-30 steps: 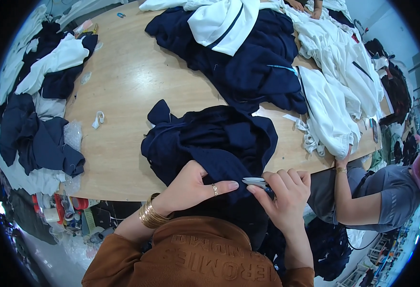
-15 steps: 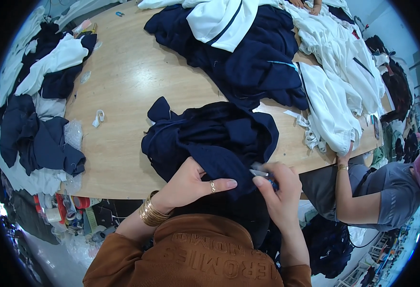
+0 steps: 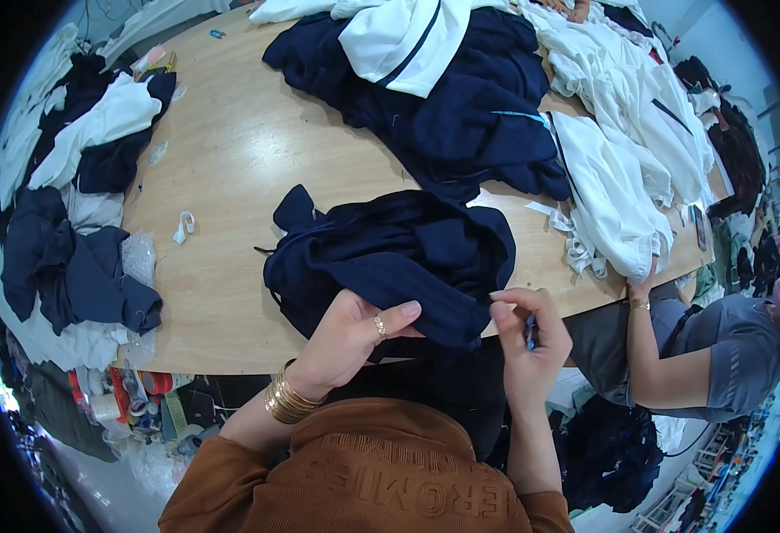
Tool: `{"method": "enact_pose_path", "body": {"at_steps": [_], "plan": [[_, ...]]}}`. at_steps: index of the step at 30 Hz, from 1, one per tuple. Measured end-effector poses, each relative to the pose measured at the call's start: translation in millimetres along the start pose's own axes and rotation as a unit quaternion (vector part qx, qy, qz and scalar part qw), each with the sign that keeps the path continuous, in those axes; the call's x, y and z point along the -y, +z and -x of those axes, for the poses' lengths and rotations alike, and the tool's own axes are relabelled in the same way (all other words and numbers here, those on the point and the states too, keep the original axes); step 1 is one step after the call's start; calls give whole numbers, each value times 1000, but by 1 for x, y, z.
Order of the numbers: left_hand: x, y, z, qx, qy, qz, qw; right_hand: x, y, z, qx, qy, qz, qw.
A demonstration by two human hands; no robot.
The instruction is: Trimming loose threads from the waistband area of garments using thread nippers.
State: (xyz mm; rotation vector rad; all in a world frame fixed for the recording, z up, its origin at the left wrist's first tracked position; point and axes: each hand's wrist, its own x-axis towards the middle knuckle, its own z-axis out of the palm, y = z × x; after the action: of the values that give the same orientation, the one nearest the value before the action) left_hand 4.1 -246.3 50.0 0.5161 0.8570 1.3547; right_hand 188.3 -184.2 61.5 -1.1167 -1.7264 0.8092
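Observation:
A navy garment [image 3: 381, 258] lies bunched at the near edge of the table, its folded edge drawn toward me. My left hand [image 3: 341, 342], wearing a ring and gold bangles, is closed on that edge, thumb on top and the other fingers hidden beneath the cloth. Just right of the cloth, my right hand [image 3: 536, 342] is curled with thumb and index fingertips close together. Inside its palm sits a small pair of thread snips [image 3: 530, 334], of which only a blue part shows. Whether the fingertips also pinch a thread is too small to tell.
More navy cloth [image 3: 461, 133] and white garments [image 3: 608, 169] cover the far and right parts of the wooden table [image 3: 221, 169]. A dark and white pile [image 3: 79, 258] lies at left. A white strip [image 3: 184, 226] rests on the tabletop. A co-worker [image 3: 719, 355] sits at right.
My right hand has turned and drawn the snips back into the palm, so their metal blades no longer show. The held cloth edge has shifted slightly and lies flatter.

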Motion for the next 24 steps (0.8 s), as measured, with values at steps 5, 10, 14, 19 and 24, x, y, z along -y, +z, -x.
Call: {"method": "enact_pose_path", "body": {"at_steps": [5, 10, 14, 19, 24], "plan": [[2, 2, 3, -25, -4, 75, 997, 7, -1, 5, 72, 29, 10, 997], [4, 7, 4, -38, 16, 74, 996, 18, -5, -1, 90, -22, 34, 995], [3, 9, 3, -29, 15, 69, 997, 13, -11, -1, 122, -120, 179, 969], [6, 10, 3, -36, 24, 89, 995, 14, -9, 0, 107, -155, 221, 957], [9, 10, 3, -47, 38, 69, 996, 13, -6, 0, 98, -181, 247, 947]]}}
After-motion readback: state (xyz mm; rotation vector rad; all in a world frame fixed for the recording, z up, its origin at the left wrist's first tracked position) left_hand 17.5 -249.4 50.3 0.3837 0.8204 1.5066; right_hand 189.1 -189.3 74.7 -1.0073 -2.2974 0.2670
